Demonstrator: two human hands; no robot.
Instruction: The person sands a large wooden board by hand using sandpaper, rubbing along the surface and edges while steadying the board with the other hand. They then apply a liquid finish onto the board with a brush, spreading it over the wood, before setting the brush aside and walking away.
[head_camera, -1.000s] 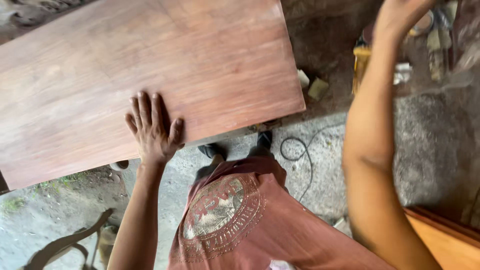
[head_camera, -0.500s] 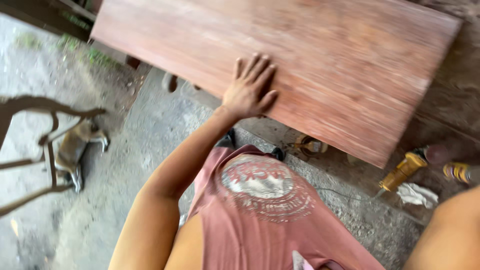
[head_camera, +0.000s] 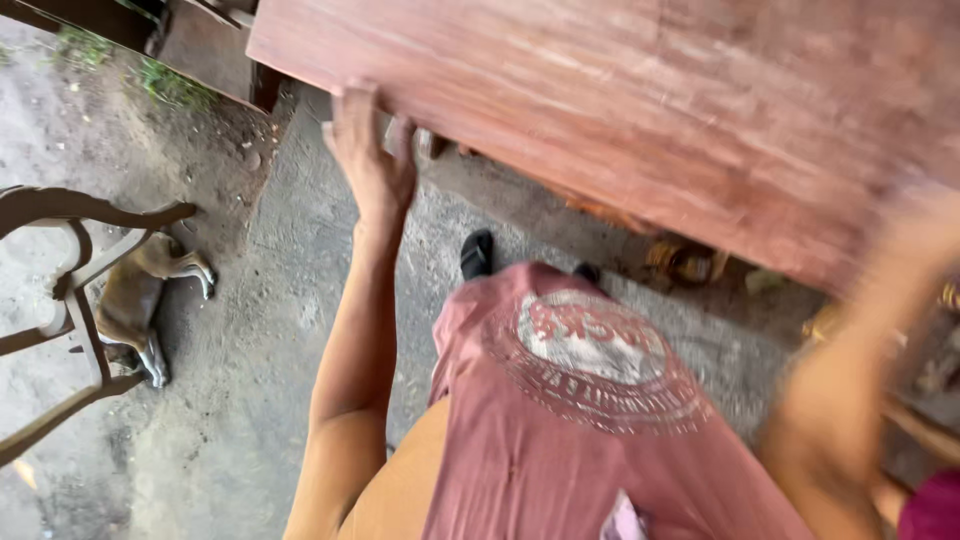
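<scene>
- A wide reddish-brown wooden board (head_camera: 640, 110) fills the top of the view, lying flat, its near edge running down to the right.
- Grey concrete floor (head_camera: 270, 330) lies below it, with a strip of grass at the top left.
- A pink printed shirt (head_camera: 590, 420) hangs at the bottom centre, over a dark shoe (head_camera: 477, 253) on the floor.
- A dark curved wooden chair frame (head_camera: 70, 290) stands at the left edge.
- A tan dog (head_camera: 140, 300) lies on the floor just beside the chair frame, partly under it.
- The right arm (head_camera: 860, 390) crosses the right side, badly blurred; its hand meets the board's near edge at the far right, and I cannot tell whether it grips or lies open.
- The left hand (head_camera: 368, 155) is at the board's near left edge, fingers (head_camera: 352, 105) spread fairly wide and reaching up onto the edge, touching it; no closed grip shows.
- Yellowish objects (head_camera: 690, 262) sit under the board, too blurred to name.
</scene>
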